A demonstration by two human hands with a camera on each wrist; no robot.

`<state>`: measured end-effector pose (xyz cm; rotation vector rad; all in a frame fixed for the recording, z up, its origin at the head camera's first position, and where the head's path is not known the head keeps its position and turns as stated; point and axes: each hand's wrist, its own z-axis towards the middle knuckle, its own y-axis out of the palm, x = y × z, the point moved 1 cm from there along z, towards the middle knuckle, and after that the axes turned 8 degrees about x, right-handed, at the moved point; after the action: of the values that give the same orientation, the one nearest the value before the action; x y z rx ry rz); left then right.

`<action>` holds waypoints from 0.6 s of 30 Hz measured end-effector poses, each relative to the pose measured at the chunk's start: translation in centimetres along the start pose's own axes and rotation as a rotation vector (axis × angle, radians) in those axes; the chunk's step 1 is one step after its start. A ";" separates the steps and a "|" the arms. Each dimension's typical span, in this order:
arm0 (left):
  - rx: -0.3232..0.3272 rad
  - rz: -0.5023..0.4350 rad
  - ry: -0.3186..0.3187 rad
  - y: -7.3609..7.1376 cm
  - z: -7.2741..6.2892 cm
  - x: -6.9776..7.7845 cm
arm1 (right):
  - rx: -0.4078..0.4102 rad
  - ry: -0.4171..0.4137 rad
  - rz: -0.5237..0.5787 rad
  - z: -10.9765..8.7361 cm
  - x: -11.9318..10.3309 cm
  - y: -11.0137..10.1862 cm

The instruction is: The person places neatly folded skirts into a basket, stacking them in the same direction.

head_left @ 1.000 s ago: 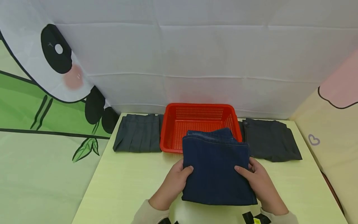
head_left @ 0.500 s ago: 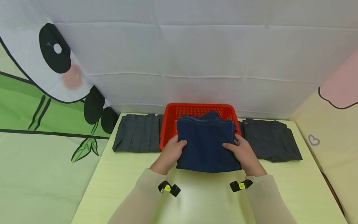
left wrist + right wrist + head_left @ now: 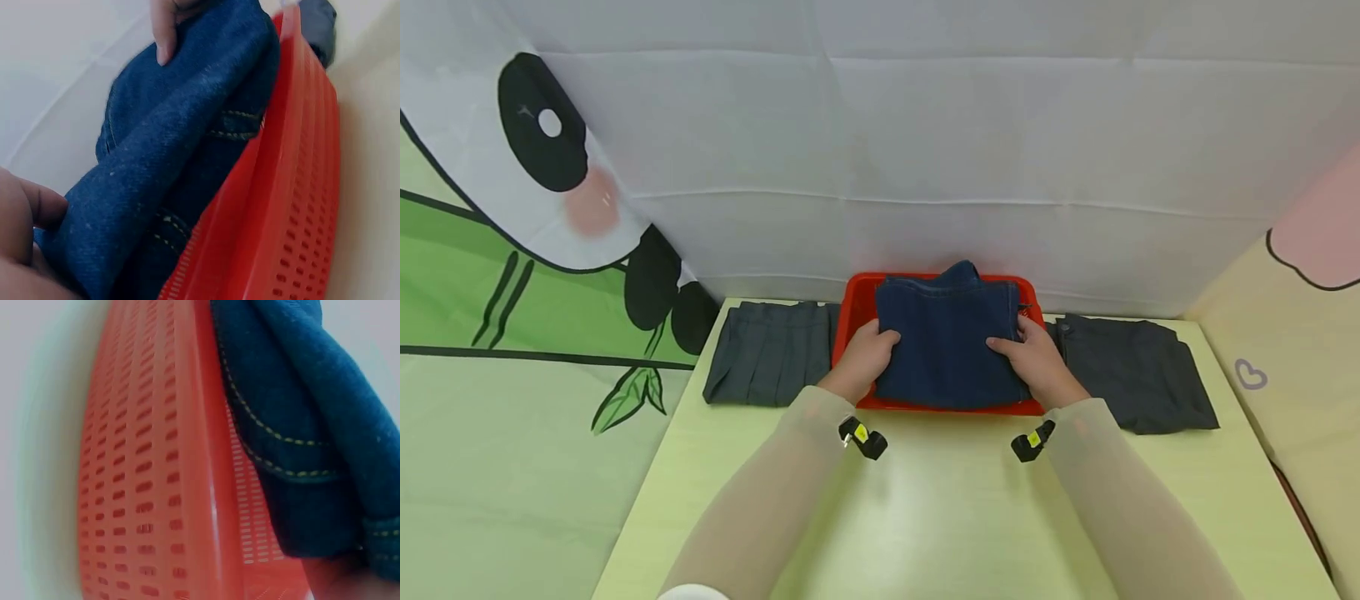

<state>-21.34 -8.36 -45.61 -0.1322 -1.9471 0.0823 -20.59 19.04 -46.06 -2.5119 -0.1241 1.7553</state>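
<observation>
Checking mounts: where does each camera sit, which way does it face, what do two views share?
Head: on the head, facing forward and down at table, folded denim garment and red plastic basket; left hand, right hand and beige sleeves show.
Left wrist: on that wrist, facing the garment and basket; left hand at lower left, part of the right at top.
Right wrist: on that wrist, facing the same; right hand at lower right.
Shared: both wrist views show the garment and the basket's perforated wall.
</observation>
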 end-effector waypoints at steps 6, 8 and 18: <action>-0.007 -0.013 -0.046 0.1 1.9 -0.6 | -0.007 -0.015 -0.066 2.0 0.2 0.2; -0.004 0.000 -0.055 0.2 2.5 -1.1 | 0.002 -0.013 -0.101 2.5 0.6 0.1; 0.059 0.148 -0.069 1.0 4.2 -3.6 | 0.022 0.043 -0.188 3.9 3.6 0.8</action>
<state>-23.87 -7.83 -50.66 -0.2373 -1.9993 0.2445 -23.01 18.75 -50.88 -2.4309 -0.3244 1.6210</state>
